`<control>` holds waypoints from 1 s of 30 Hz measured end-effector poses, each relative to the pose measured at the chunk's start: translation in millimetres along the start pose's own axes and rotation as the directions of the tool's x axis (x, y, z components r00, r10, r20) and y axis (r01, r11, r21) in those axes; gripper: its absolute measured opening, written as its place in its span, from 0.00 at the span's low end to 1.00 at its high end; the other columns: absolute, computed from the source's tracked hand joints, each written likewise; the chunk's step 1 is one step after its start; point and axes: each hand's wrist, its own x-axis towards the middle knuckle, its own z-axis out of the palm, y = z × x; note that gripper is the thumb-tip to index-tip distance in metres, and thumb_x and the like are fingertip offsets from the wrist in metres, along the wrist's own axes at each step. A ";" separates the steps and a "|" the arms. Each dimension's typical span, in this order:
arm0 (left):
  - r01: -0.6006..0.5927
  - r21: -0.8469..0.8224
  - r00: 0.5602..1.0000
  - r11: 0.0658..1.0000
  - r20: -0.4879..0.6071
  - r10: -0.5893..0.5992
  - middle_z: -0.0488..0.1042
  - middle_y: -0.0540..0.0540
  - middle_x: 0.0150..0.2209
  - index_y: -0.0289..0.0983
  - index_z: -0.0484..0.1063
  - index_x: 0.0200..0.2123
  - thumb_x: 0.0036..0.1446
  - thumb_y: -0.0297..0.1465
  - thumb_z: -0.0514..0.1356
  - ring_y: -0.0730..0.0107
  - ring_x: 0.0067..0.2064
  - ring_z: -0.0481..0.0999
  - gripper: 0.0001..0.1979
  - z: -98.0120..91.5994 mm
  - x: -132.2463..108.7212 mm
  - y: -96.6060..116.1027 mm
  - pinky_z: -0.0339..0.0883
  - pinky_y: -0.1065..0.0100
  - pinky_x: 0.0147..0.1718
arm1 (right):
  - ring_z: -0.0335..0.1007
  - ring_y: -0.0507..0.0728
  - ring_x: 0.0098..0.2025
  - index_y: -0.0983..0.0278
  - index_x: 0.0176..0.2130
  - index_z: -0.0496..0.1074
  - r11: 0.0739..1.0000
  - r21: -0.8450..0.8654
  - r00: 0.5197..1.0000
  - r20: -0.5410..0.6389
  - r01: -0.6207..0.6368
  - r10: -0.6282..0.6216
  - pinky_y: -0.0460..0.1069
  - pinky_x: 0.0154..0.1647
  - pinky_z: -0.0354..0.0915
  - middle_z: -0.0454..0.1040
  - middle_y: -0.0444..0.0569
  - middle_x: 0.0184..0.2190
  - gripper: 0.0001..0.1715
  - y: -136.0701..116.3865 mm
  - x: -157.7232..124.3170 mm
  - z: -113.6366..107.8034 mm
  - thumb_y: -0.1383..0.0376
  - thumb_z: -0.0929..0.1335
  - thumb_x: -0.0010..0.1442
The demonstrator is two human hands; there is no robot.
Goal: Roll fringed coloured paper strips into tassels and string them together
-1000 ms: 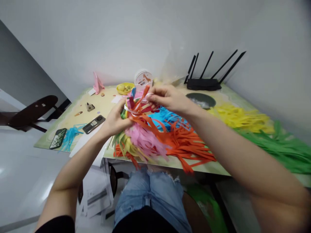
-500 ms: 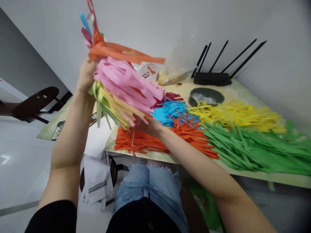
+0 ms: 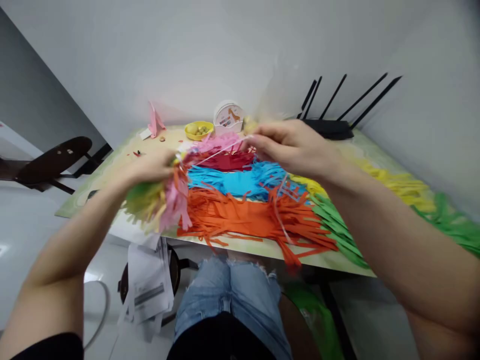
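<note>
Pale grey walls rise behind a light-patterned counter, whose near edge faces the seated person. Both forearms reach in from the near corners. The left hand, palm inward and elbow bent, is closed around the bound top of a multicoloured paper-strip bundle; motion blur hides its exact finger positions. The bundle hangs at the left near edge, its pink, yellow, green and orange strips pointing downward. The right hand, wrist raised over the counter's middle, pinches one white cord between thumb and fingertips; the cord runs in a straight line to the bundle's top.

Count: one bundle; six groups of fringed paper, namely pink, dark red, blue, orange, yellow and green; one black router with five antennas; one yellow bowl; one white tub bearing a giraffe picture. A pale strand lies across the right part of the orange group.

Compared with half a second earlier, the bundle has come down from high on the left, the right hand has left the strip ends for the cord, and the yellow bowl is visible again.
</note>
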 end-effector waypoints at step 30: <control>-0.225 -0.284 0.963 0.932 -0.207 0.170 0.79 0.39 0.45 0.39 0.76 0.43 0.58 0.45 0.63 0.53 0.49 0.77 0.17 57.4 -33.0 35.0 0.72 0.57 0.49 | 0.57 0.52 0.27 0.62 0.27 0.61 0.993 -0.115 0.973 0.231 0.000 0.026 0.47 0.30 0.53 0.60 0.41 0.24 0.18 31.6 31.3 53.2 0.58 0.60 0.67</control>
